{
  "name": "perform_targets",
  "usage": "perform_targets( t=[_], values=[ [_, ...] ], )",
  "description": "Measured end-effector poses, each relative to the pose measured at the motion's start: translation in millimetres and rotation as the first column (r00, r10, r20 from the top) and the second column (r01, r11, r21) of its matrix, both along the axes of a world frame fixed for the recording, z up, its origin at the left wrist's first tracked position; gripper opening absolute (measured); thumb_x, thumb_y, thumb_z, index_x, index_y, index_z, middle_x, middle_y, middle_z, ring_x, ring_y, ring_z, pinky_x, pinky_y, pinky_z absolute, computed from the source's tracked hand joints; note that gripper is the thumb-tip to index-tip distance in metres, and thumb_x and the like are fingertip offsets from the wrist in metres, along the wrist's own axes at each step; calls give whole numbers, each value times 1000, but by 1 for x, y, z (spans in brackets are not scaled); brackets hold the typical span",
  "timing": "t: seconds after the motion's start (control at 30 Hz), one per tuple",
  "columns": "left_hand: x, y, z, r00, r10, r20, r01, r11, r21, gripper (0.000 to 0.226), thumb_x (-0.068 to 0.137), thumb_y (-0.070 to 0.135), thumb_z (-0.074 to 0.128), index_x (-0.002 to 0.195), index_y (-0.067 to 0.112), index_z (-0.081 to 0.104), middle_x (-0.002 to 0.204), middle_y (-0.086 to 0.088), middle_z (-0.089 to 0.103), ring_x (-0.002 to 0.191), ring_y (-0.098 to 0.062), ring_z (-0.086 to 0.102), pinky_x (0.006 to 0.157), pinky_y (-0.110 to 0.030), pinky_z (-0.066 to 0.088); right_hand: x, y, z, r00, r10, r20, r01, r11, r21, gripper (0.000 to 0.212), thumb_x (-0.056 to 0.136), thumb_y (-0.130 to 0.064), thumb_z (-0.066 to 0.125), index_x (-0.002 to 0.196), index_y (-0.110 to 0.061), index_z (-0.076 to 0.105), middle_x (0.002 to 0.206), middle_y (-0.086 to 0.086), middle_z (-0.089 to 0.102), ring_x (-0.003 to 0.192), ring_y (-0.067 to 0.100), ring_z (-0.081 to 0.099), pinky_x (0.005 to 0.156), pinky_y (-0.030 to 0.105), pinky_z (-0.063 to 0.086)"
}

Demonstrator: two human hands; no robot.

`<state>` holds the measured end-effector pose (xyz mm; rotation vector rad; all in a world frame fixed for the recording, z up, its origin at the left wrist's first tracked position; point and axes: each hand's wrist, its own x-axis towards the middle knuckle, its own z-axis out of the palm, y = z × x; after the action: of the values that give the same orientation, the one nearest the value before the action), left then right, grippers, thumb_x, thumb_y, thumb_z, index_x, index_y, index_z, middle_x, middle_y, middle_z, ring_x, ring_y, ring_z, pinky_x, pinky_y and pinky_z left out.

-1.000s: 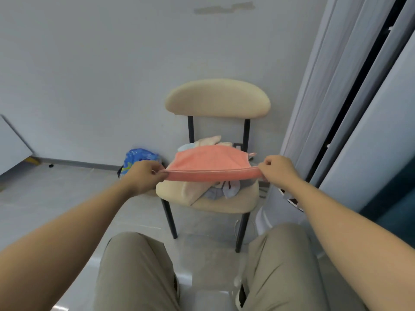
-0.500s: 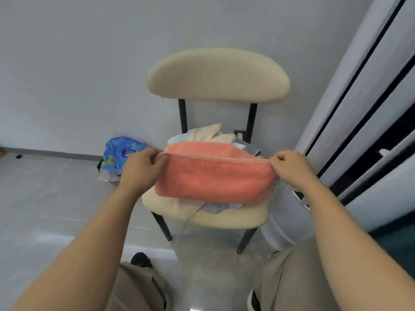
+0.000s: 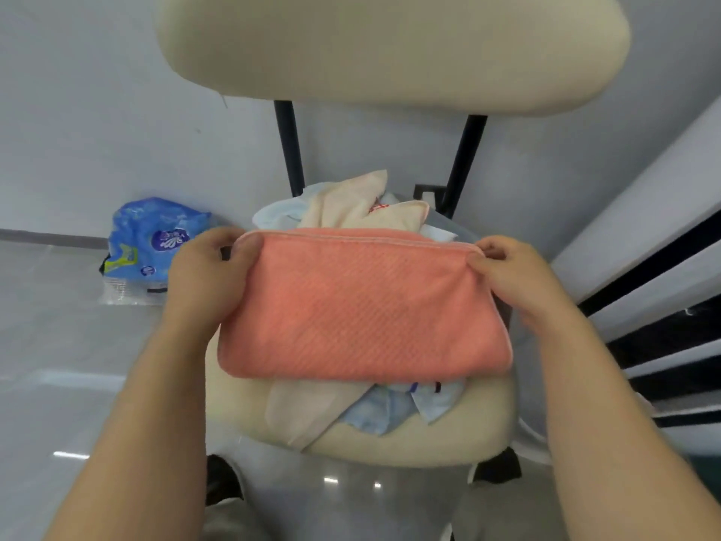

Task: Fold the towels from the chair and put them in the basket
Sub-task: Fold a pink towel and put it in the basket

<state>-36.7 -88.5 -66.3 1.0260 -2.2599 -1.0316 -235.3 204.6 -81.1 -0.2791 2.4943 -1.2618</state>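
Note:
A salmon-pink towel (image 3: 363, 306), folded in half, hangs in front of the cream chair (image 3: 390, 48). My left hand (image 3: 206, 275) pinches its top left corner and my right hand (image 3: 515, 275) pinches its top right corner. Behind and under it, a heap of cream and light-blue towels (image 3: 351, 201) lies on the chair seat (image 3: 429, 443). No basket is in view.
A blue plastic pack (image 3: 152, 244) sits on the grey floor by the wall at the left. White panels with dark gaps (image 3: 663, 306) stand close on the right. My shoes show below the seat.
The view has moved much closer to the chair. The pink towel went from stretched flat to hanging folded in front of the heap, with both hands still on its corners.

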Motion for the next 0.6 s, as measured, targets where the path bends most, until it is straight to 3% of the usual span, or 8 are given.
perform_targets(
  t=[0.17,0.3,0.47,0.53,0.6],
  values=[
    [0,-6,7,989,-6,-147,48,957,287,14,95,35,68,98,25,76,92,12,74,78,3,63,70,-20,47,-2,-4,6,990,-107,89,122,975,-185,12,89,-13,70,83,-21,77,82,-6,75,78,12,68,68,27,50],
    [2,-6,12,975,27,-220,91,854,512,14,93,32,73,95,19,77,93,5,76,80,-7,67,76,-31,52,4,-8,8,977,-116,181,162,951,-262,10,86,-10,72,83,-16,79,86,3,77,83,21,71,76,34,56],
    [12,-1,29,964,17,-264,81,931,357,10,88,18,78,98,18,78,97,-1,78,88,-8,70,83,-31,56,5,-1,19,931,-204,303,324,845,-425,16,72,2,70,62,-9,75,70,7,68,71,23,63,72,36,52],
    [21,2,44,968,-1,-250,67,965,255,13,85,15,79,98,19,78,99,-7,77,91,-15,70,89,-37,57,7,10,36,952,-193,239,287,835,-470,13,72,3,69,67,-9,73,70,4,70,67,20,61,68,34,50],
    [30,5,63,975,-32,-219,60,990,124,14,83,17,80,95,24,77,95,-5,77,91,-22,71,88,-44,58,13,19,59,986,-151,72,167,873,-458,16,79,6,67,76,-9,72,78,-1,75,75,16,66,73,33,53]
  ],
)
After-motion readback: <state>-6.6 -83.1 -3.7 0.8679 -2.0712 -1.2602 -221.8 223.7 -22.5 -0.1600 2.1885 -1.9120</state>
